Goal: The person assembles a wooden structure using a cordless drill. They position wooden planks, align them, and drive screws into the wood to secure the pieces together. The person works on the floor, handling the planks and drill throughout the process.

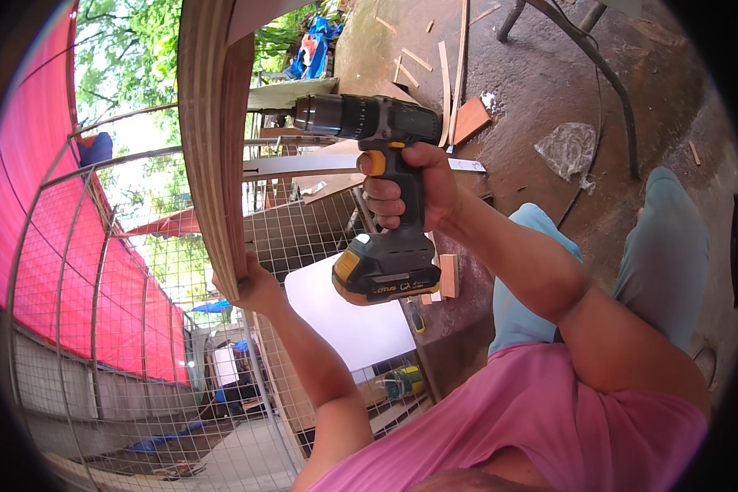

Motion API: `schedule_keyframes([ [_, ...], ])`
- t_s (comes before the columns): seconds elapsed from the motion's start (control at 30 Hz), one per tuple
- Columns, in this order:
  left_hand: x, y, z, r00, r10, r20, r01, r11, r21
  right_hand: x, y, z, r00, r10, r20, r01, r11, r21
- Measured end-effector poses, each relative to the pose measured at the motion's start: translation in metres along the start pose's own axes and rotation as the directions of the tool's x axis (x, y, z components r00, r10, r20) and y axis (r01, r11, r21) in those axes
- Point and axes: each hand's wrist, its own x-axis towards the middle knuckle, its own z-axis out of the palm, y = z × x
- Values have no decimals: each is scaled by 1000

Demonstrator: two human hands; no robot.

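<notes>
A head-worn fisheye looks down on the nearby drill [405,179].

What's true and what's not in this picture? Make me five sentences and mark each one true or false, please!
1. The right hand holds a drill. True.
2. Both hands hold drills. False: the left hand holds the lower end of a wooden board.
3. Far left, everything is green. False: a big pinkish-red sheet is there.
4. Crumpled clear plastic lies on the ground. True.
5. The person's shirt is yellow. False: the pink shirt isn't yellow at all.
</notes>
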Motion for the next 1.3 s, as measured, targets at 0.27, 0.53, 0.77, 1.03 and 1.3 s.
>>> schedule_keyframes([
  [0.27,6,-9,-4,989,146,-13,-144,984,108,2,-8,-2,1000,15,-18,-16,996,-86],
  [0.53,5,-11,-5,996,74,50,-75,997,16,8,6,-7,999,-11,38,9,999,33],
  [0.77,3,-15,-9,998,26,48,-30,996,85,4,-1,-17,998,-63,-17,59,983,-177],
  [1.03,8,0,-12,993,-39,112,31,997,73,7,4,-17,993,-117,-29,108,972,-208],
  [1.3,12,-14,-15,987,79,136,-102,980,168,7,-6,-17,996,-84,-41,72,966,-247],
])
